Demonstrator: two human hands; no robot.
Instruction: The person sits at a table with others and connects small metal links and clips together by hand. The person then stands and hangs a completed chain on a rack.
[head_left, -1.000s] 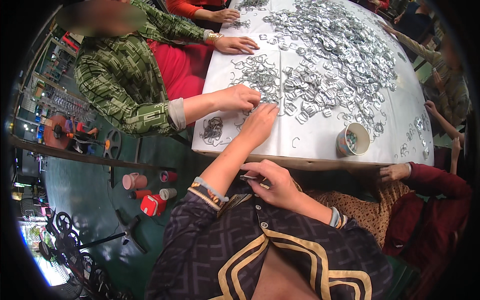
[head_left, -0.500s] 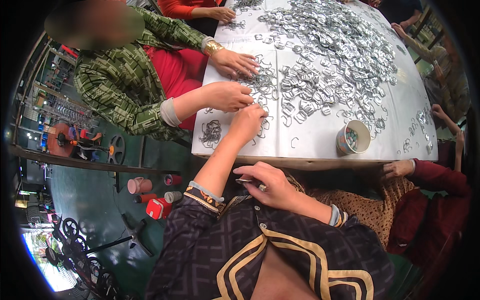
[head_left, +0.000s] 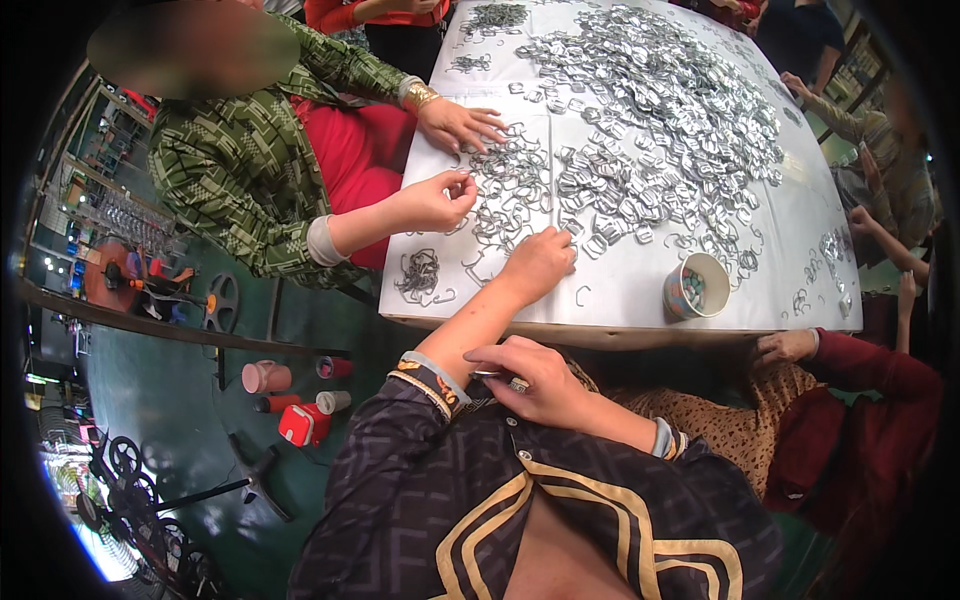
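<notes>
My left hand (head_left: 541,266) reaches over the white table to the near edge of a large heap of silvery metal buckles (head_left: 660,120). Its fingers are bent together at the loose pieces, and whatever is between them is hidden. Close to my chest, below the table edge, my right hand (head_left: 545,385) is closed on a small metal buckle (head_left: 486,376), partly covered by the thumb and fingers. Thin open metal hooks (head_left: 510,190) lie scattered to the left of the heap. A smaller clump of hooks (head_left: 419,277) sits near the table's left corner.
A patterned paper cup (head_left: 697,287) with small coloured pieces stands near the front edge. At left, a co-worker's hands (head_left: 440,200) work over the hooks. Another person in dark red (head_left: 850,400) sits at right. Cups and a red box (head_left: 304,425) are on the floor.
My left hand has moved right, from the hooks beside the co-worker's hand to the heap of buckles. My right hand stays near my chest with the buckle. The co-worker's nearer hand has drawn back left.
</notes>
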